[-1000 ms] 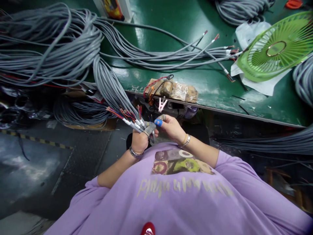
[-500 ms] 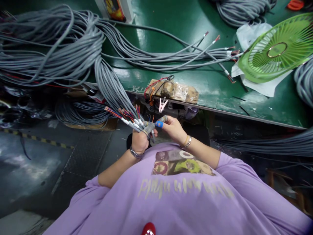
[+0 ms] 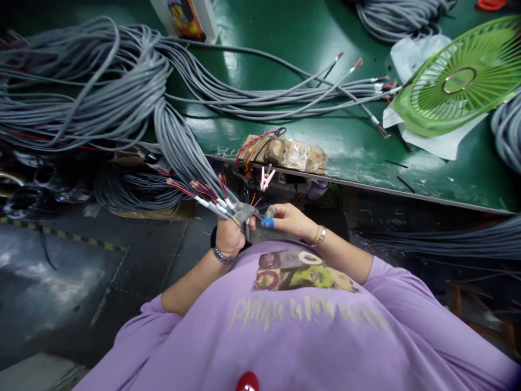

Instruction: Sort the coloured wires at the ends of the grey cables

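My left hand [image 3: 231, 234] is wrapped round a bundle of grey cables [image 3: 191, 155] that runs down off the bench. White-banded cable ends [image 3: 211, 204] with bared coloured wires stick out to the left of it. From the left fist, thin coloured wires [image 3: 255, 202] fan out toward my right hand [image 3: 291, 221]. The right thumb and index finger are closed in a pinch at the tips of some of these wires. Grey coverings are on a thumb or finger of each hand, and a blue wrap [image 3: 267, 223] is on a right finger.
On the green bench [image 3: 350, 163] lie a large cable coil [image 3: 93, 87], a row of stripped cables [image 3: 260, 103] and a green fan [image 3: 456, 81]. A taped cardboard piece [image 3: 299, 155] sits at the front edge, with a pink clip [image 3: 266, 178] hanging there. More cables [image 3: 138, 190] lie below.
My right hand has moved slightly right and down, away from my left fist. The thin wires between the hands are now spread out and more visible. The left hand keeps its grip.
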`<state>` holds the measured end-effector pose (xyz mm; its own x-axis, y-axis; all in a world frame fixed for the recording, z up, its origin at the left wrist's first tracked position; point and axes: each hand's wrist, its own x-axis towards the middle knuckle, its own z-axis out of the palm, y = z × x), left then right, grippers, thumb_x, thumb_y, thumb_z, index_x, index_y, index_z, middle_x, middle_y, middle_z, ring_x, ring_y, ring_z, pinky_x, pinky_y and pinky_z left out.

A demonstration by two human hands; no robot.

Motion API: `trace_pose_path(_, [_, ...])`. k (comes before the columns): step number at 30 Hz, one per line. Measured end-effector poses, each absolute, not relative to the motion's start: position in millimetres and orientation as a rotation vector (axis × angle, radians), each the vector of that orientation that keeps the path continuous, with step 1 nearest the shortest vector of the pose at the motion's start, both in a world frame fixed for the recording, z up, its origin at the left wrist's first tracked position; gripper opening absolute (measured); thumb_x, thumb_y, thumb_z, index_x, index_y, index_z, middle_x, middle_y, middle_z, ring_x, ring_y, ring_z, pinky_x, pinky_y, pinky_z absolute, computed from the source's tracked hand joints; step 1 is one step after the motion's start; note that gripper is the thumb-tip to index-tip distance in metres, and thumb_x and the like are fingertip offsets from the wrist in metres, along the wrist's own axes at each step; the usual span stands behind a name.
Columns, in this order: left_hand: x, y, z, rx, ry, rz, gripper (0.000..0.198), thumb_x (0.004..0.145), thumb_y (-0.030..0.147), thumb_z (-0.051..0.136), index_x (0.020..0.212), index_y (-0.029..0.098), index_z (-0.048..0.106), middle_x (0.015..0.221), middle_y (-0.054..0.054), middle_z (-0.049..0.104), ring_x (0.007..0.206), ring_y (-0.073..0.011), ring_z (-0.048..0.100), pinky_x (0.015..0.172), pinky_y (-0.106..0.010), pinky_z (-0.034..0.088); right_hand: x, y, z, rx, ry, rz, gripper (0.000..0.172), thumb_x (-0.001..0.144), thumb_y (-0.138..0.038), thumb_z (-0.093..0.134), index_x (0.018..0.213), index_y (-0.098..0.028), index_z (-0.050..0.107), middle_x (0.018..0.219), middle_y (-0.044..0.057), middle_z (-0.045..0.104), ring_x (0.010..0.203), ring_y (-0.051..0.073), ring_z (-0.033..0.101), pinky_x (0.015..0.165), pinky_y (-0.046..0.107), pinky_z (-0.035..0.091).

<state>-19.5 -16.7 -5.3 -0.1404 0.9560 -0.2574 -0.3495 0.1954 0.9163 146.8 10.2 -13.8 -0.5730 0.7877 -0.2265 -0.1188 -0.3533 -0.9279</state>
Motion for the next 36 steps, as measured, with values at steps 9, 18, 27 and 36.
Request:
trace_pose_path(9, [-27, 0, 15, 0.677, 0.998, 1.045, 0.034, 0.052, 0.034, 0.082, 0.052, 0.015, 0.055, 0.036, 0.004, 0.045, 0.030, -0.0064, 0.041, 0.034, -0.020, 0.034, 151, 55, -20, -0.992, -0.824, 1.938, 0.057, 0.071, -0.070, 0.066, 0.086, -0.015, 0.065, 0.074, 0.000, 0.061, 0.052, 0.005, 0.044, 0.047, 0.020, 0.037])
trace_pose_path(18, [-27, 15, 15, 0.679, 0.880, 0.952, 0.031, 0.054, 0.032, 0.081, 0.052, 0.016, 0.055, 0.035, 0.005, 0.043, 0.028, -0.0056, 0.038, 0.034, -0.020, 0.031, 121, 68, -13, -0.841, -0.708, 1.973, 0.058, 0.073, -0.071, 0.064, 0.087, -0.015, 0.067, 0.067, -0.002, 0.056, 0.053, 0.006, 0.043, 0.051, 0.020, 0.038])
trace_pose_path(27, [-28, 21, 2, 0.659, 0.854, 0.925, 0.027, 0.060, 0.031, 0.079, 0.059, 0.016, 0.058, 0.036, 0.004, 0.046, 0.030, -0.0069, 0.041, 0.034, -0.020, 0.034, 114, 68, -11, -0.855, -0.581, 1.891, 0.056, 0.074, -0.069, 0.066, 0.088, -0.015, 0.071, 0.064, -0.001, 0.055, 0.056, 0.008, 0.039, 0.055, 0.021, 0.039])
trace_pose_path(36, [-25, 20, 4, 0.622, 0.920, 0.921, 0.027, 0.053, 0.027, 0.081, 0.056, 0.015, 0.057, 0.036, 0.005, 0.045, 0.029, -0.0071, 0.042, 0.033, -0.019, 0.035, 113, 66, -8, -0.800, -0.471, 1.972, 0.052, 0.080, -0.067, 0.062, 0.087, -0.016, 0.068, 0.063, -0.002, 0.056, 0.054, 0.007, 0.043, 0.053, 0.020, 0.039])
